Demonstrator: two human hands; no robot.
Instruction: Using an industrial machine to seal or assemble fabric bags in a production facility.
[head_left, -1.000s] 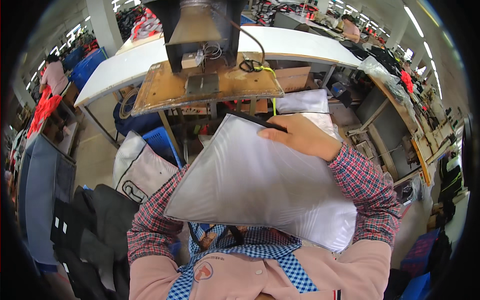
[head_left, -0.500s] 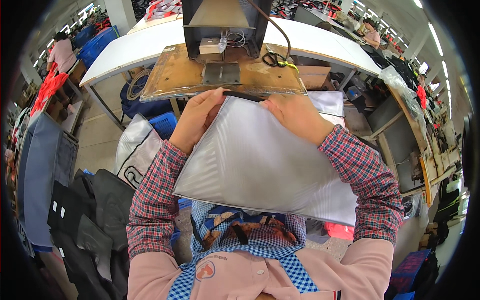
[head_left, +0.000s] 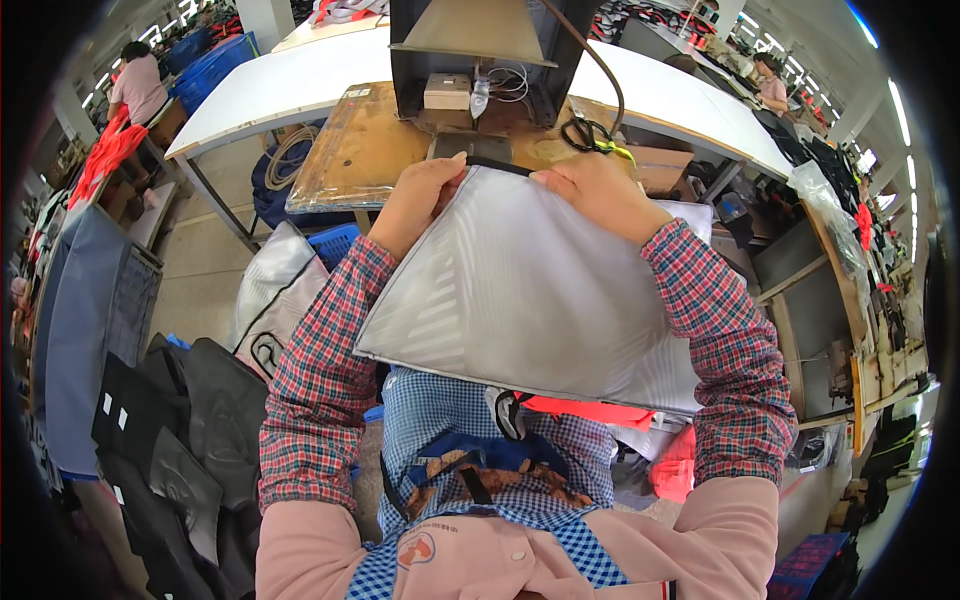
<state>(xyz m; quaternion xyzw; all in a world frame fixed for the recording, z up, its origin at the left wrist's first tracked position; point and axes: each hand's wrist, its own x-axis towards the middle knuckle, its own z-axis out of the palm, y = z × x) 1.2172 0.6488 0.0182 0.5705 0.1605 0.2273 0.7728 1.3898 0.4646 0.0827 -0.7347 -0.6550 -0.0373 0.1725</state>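
Observation:
A silvery-white fabric panel (head_left: 530, 290) with dark edging hangs stretched between my hands, its lower end over my lap. My left hand (head_left: 425, 200) pinches its upper left corner, thumb on top. My right hand (head_left: 598, 195) is closed on the upper right part. Between the hands runs a short black strip (head_left: 500, 166) along the panel's top edge. That edge sits at the front of a metal plate (head_left: 472, 148) on the wooden worktable of a machine (head_left: 480, 60), and the panel covers part of the table's front. Below the panel, red fabric (head_left: 590, 410) and a small black-and-white loop (head_left: 507, 412) show.
Black scissors with a yellow tie (head_left: 590, 135) lie right of the plate. A long white table (head_left: 680, 95) stands behind. Black padded pieces (head_left: 190, 470) are piled at lower left, near a white bag-like piece (head_left: 280, 290). Shelving (head_left: 810, 300) stands at right. Other people sit farther off.
Both hands have moved forward with the panel, bringing its top edge up to the metal plate. The red fabric and the loop beneath the panel have come into view.

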